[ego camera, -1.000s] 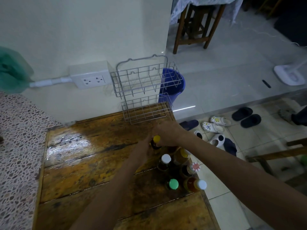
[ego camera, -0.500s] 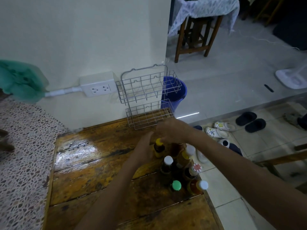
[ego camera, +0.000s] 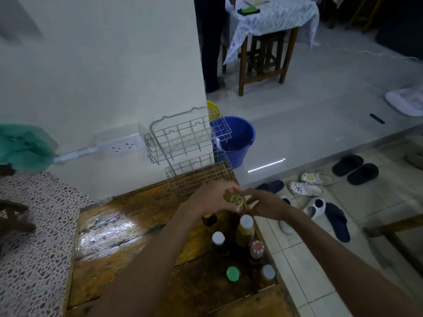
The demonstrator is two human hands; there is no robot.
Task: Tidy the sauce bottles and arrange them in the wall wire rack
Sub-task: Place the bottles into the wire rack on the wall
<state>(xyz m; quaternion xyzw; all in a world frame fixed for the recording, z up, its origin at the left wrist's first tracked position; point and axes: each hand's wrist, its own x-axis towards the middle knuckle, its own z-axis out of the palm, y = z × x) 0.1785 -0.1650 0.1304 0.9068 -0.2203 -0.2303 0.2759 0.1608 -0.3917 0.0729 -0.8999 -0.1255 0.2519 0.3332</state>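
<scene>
A two-tier white wire rack [ego camera: 186, 143] hangs on the wall corner, with its lower basket [ego camera: 199, 177] just above the wooden table [ego camera: 128, 227]; both tiers look empty. My left hand [ego camera: 211, 199] grips a yellow-lidded bottle [ego camera: 236, 200] raised just in front of the lower basket. My right hand [ego camera: 263, 203] pinches the same bottle from the right. Several sauce bottles stand clustered at the table's right edge: a white-capped yellow one [ego camera: 246, 228], a white-capped dark one [ego camera: 218, 240], a red-capped one [ego camera: 257, 249], a green-capped one [ego camera: 233, 273].
A wall socket [ego camera: 121, 146] sits left of the rack. Beyond the table's right edge the floor drops away, with a blue bucket [ego camera: 238, 138] and several sandals [ego camera: 315, 193]. A terrazzo counter [ego camera: 34, 225] adjoins the table's left side.
Both hands have lifted the yellow-lidded bottle out of the cluster and up toward the lower basket. The view has tilted upward.
</scene>
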